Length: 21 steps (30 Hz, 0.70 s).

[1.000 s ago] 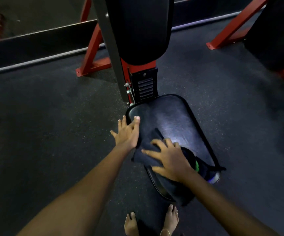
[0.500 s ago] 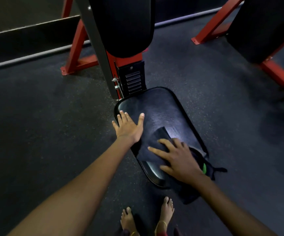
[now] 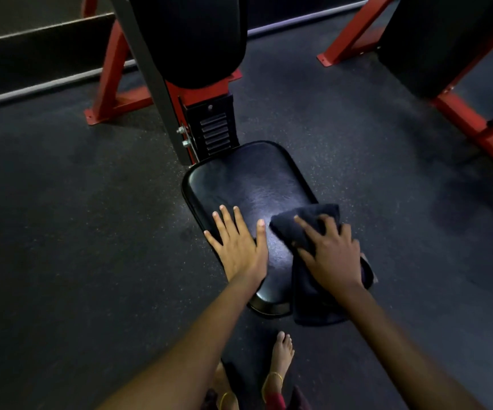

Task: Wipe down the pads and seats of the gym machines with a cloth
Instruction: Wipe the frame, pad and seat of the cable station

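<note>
My left hand point(image 3: 240, 247) lies flat, fingers straight, on the seat point(image 3: 251, 184). Just right of it, my right hand point(image 3: 332, 255) presses the cloth point(image 3: 307, 220) onto the seat with spread, slightly bent fingers; the cloth's tail hangs off the near edge.

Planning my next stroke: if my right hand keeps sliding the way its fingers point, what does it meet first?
Probably the left hand's thumb: the right hand, pressing the cloth, points up-left across the seat.
</note>
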Tool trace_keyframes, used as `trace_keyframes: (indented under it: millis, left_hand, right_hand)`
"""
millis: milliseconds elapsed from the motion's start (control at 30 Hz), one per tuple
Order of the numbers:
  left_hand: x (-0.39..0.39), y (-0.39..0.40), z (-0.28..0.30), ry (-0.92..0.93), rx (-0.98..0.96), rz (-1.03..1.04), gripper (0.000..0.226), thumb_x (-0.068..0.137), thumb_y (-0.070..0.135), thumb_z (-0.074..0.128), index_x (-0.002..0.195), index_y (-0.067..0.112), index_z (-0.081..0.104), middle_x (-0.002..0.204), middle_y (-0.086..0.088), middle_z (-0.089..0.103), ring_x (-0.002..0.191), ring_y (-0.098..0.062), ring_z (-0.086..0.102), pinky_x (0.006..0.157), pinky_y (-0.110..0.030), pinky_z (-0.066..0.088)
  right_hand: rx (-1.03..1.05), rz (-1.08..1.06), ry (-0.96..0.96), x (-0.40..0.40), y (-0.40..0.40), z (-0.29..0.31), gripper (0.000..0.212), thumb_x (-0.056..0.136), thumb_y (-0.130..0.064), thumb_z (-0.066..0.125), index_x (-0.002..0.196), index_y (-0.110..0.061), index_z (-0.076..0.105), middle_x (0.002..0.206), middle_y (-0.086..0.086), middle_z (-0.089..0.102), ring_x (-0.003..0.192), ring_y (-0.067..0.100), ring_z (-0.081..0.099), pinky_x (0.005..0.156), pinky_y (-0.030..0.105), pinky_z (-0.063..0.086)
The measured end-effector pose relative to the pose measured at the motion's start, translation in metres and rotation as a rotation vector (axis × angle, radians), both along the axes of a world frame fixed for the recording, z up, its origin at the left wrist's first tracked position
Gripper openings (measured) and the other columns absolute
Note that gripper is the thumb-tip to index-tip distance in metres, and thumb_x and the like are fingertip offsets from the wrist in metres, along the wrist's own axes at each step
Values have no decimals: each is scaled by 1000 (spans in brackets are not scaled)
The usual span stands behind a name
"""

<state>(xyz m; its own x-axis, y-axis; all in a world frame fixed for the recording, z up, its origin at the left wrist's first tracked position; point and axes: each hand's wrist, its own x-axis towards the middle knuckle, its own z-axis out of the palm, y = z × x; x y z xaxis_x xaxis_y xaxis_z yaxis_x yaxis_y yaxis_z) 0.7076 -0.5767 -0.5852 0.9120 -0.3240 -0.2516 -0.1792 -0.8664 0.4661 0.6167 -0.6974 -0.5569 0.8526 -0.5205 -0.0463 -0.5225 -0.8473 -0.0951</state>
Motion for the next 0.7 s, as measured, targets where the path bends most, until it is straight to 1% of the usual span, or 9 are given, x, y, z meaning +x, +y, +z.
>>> trace_keyframes:
  millis: [67, 100, 200, 300, 400, 500, 567, 633, 700]
  left_hand:
    - [0, -1, -3, -36, 46, -12, 101, 73, 70, -24, 152, 13, 3, 160, -7, -10, 145, -22, -18, 113, -49, -17]
    - [0, -1, -2, -42, 57, -17, 101, 73, 70, -25, 152, 13, 3, 159, -7, -11, 145, -21, -18, 113, -49, -17]
    - [-1, 0, 1, -69, 49, -66, 94, 76, 67, -21, 152, 15, 0, 159, -3, -16, 142, -14, -24, 112, -50, -21]
    - [-2, 1, 3, -90, 1, -88, 102, 71, 71, -30, 151, 16, 0, 159, 0, -15, 139, -9, -27, 109, -48, -24]
    - [-2, 1, 2, -98, 1, -79, 105, 71, 72, -30, 152, 16, 4, 159, 2, -12, 139, -9, -25, 111, -48, -22]
    - [-1, -1, 2, -71, 19, -68, 96, 76, 70, -18, 152, 18, 8, 160, 2, -6, 144, -11, -18, 114, -48, -18]
    - [0, -3, 2, -70, 22, -56, 90, 79, 64, -13, 152, 19, 10, 161, 3, -2, 146, -13, -14, 115, -47, -17]
    - [1, -3, 1, -77, 17, -46, 87, 80, 62, -11, 152, 19, 12, 161, 4, 0, 146, -12, -12, 115, -47, -16]
    - [1, -3, -1, -89, 2, -30, 85, 81, 62, -9, 152, 20, 13, 160, 4, 1, 146, -11, -12, 115, -46, -16]
  right_hand:
    - [84, -204, 35, 19, -6, 0, 55, 92, -49, 49, 144, -41, 33, 138, 7, 35, 114, 35, 38, 87, 47, 39]
    - [98, -220, 37, 25, -2, 0, 55, 93, -50, 48, 144, -40, 33, 138, 8, 34, 114, 35, 37, 89, 47, 38]
    - [52, 25, -15, 13, 17, -2, 53, 86, -45, 55, 137, -37, 46, 127, 11, 49, 99, 37, 48, 74, 47, 44]
    - [-2, 182, -33, -23, 15, -7, 54, 76, -48, 47, 129, -38, 53, 120, 9, 56, 86, 34, 53, 60, 42, 46]
    - [30, -31, -26, -14, -3, -3, 51, 86, -42, 56, 136, -37, 48, 129, 10, 48, 96, 37, 47, 73, 46, 44]
    - [107, -215, 38, 23, -9, -2, 53, 93, -47, 49, 144, -40, 35, 138, 9, 35, 113, 36, 38, 88, 46, 37]
    - [94, -110, 30, 36, -5, 0, 54, 91, -47, 52, 142, -39, 38, 134, 10, 40, 110, 36, 41, 85, 46, 39]
    - [54, 87, -17, 25, 1, -4, 54, 84, -44, 60, 136, -36, 48, 124, 11, 52, 97, 37, 51, 73, 45, 44]
    - [34, 178, -77, 2, -2, -9, 52, 81, -46, 52, 132, -35, 51, 118, 11, 56, 86, 35, 53, 64, 42, 46]
